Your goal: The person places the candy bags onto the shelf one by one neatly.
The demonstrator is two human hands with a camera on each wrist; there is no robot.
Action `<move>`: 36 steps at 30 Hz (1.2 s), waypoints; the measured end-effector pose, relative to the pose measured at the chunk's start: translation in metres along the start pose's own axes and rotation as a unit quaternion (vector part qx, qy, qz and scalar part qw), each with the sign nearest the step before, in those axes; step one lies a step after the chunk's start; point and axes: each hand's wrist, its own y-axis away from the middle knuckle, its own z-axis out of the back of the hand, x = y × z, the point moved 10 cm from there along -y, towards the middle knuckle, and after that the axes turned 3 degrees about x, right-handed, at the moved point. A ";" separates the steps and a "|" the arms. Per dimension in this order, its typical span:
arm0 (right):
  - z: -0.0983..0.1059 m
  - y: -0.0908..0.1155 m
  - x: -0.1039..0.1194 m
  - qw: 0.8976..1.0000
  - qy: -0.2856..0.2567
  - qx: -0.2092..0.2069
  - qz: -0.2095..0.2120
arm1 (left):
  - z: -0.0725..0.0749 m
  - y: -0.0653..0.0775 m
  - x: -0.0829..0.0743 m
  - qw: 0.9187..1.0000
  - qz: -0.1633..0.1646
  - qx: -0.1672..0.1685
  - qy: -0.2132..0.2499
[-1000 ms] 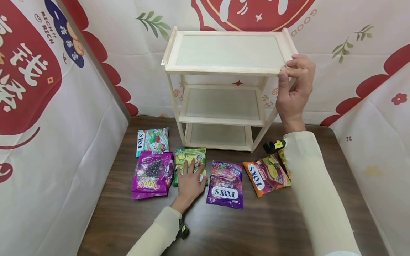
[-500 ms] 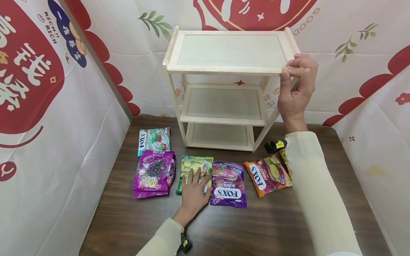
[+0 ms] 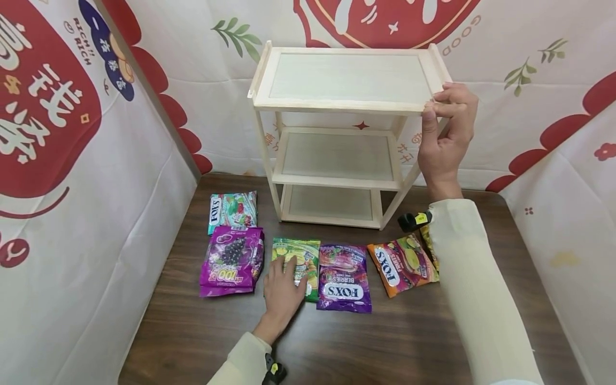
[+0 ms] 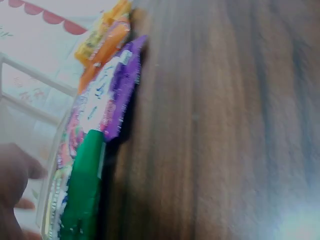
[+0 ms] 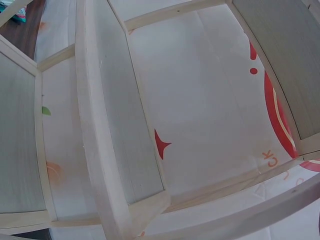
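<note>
A green candy bag (image 3: 310, 262) lies flat on the table, in front of the shelf. My left hand (image 3: 281, 294) is over its left part, fingers extended and slightly bent. In the left wrist view the blurred left hand (image 4: 15, 175) shows beside the green bag (image 4: 85, 190). Close against that bag's right side lies a purple Fox's Berries bag (image 3: 343, 278). With thumb and fingers, my right hand (image 3: 447, 133) grips the front right corner of the top board of a pale wooden three-tier shelf (image 3: 337, 106). The right wrist view shows the shelf's frame (image 5: 92, 130) up close.
On the left, a purple grape candy bag (image 3: 231, 262) lies in front of a teal Fox's bag (image 3: 233, 208). An orange Fox's Fruits bag (image 3: 401, 262) and a yellow bag (image 3: 428, 243), partly behind the right sleeve, are on the right. Printed cloth (image 3: 192, 64) walls the dark table (image 3: 366, 347).
The green bag has slid right and toward me, up beside the purple Berries bag. My left hand moved with it, then shifted back left. The right hand keeps its grip on the shelf.
</note>
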 end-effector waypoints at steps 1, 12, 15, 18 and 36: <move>0.000 0.000 0.000 1.000 -0.001 -0.001 0.000 | 0.002 0.000 0.003 1.000 0.018 -0.001 0.002; 0.001 0.001 -0.001 1.000 0.006 -0.001 0.001 | -0.003 -0.002 0.021 0.992 0.113 0.027 -0.043; 0.002 0.001 -0.001 1.000 0.005 -0.002 0.001 | -0.005 -0.005 0.025 0.991 0.128 0.029 -0.019; 0.001 0.001 -0.002 1.000 0.006 0.002 0.002 | -0.005 -0.008 0.026 0.991 0.131 0.023 -0.006; -0.001 0.001 -0.005 1.000 0.019 0.007 0.000 | -0.012 -0.013 0.030 0.989 0.137 -0.001 -0.047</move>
